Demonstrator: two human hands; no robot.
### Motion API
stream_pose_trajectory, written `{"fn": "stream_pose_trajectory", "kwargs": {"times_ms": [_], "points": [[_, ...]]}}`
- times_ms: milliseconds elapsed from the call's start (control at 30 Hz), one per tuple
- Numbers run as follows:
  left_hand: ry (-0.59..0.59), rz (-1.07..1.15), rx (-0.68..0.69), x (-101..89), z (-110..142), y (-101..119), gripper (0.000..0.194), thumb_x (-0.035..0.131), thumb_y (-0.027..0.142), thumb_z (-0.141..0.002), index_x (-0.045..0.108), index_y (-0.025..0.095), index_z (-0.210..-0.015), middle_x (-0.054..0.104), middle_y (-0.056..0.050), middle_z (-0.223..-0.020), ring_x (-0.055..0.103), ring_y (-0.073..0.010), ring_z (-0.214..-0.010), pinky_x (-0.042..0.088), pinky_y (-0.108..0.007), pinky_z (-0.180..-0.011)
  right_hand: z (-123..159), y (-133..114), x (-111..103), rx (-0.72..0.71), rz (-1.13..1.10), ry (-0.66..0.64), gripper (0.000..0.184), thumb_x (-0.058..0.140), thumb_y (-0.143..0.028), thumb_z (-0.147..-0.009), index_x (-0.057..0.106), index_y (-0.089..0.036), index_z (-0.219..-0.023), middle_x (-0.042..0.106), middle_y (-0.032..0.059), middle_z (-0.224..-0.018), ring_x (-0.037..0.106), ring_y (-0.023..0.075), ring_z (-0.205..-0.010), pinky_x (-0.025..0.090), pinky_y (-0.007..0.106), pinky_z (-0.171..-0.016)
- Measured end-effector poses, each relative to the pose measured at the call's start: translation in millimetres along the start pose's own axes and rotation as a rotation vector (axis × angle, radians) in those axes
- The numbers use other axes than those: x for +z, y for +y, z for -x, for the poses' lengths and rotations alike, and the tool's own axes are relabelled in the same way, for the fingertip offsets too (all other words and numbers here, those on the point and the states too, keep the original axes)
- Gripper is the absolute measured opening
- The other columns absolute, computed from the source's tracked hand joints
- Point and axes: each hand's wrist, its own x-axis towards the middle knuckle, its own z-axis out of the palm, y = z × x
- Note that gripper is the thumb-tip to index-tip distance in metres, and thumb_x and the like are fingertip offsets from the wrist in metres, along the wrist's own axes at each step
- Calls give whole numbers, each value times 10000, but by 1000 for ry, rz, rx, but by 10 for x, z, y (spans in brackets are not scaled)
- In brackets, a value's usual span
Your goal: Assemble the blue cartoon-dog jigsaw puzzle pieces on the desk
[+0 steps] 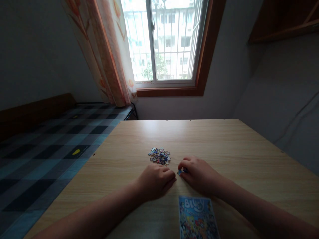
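Observation:
A heap of small, mixed-colour jigsaw puzzle pieces [159,156] lies on the wooden table [199,136]. Just in front of the heap, my left hand [157,181] rests with its fingers curled and pressed together; whatever they hold, if anything, is hidden. To its right, my right hand [195,172] pinches a blue puzzle piece [182,171] between thumb and fingers, close to the tabletop. The two hands are a short gap apart. Nearer to me lies a blue picture card [198,217] with "Bluey" lettering and cartoon figures, its lower edge cut off by the frame.
Left of the table stands a bed with a checked cover [72,142]. Beyond the table's far edge are a barred window [171,46] and a flowered curtain [104,49]. A wooden shelf [286,25] hangs at the upper right.

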Motion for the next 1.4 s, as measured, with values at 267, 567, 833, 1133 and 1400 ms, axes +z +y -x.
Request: {"fn": "stream_pose_trajectory", "kwargs": {"times_ms": [267, 567, 833, 1133, 1400], "points": [[6, 10, -109, 33, 20, 1, 190, 508, 315, -966, 668, 221, -923, 713, -6, -747, 678, -182, -663, 478, -283, -579, -35, 41, 54, -16, -192, 29, 278, 617, -7, -702, 679, -204, -889, 665, 6, -849, 572, 161, -810, 400, 266, -721], [-135, 12, -113, 28, 10, 66, 263, 501, 309, -961, 638, 250, -1177, 745, -21, -867, 697, -201, -699, 527, -316, -620, -92, 142, 12, -52, -332, 105, 218, 617, -5, -740, 658, -196, -837, 669, -1, -835, 590, 140, -771, 442, 253, -696], [-239, -39, -76, -23, -46, 112, 316, 449, 286, -970, 598, 263, -1248, 717, -12, -803, 665, -196, -621, 486, -302, -549, -65, 328, -403, -34, -148, -117, 201, 715, -133, -782, 738, -203, -970, 715, 43, -923, 634, 174, -810, 473, 286, -723], [-198, -58, -82, -20, -51, 107, 248, 457, 304, -977, 630, 204, -830, 681, -13, -756, 629, -161, -600, 445, -278, -536, 12, 56, -366, -58, 67, -236, 249, 657, -86, -735, 765, -236, -901, 733, 34, -903, 638, 178, -791, 406, 266, -686], [-230, -32, -113, -24, -42, 94, 202, 502, 361, -963, 659, 235, -949, 690, -8, -793, 654, -193, -651, 484, -311, -573, -38, 140, -292, -79, 89, -183, 196, 597, -174, -846, 777, -231, -901, 753, 48, -882, 656, 192, -810, 427, 277, -709]]}}
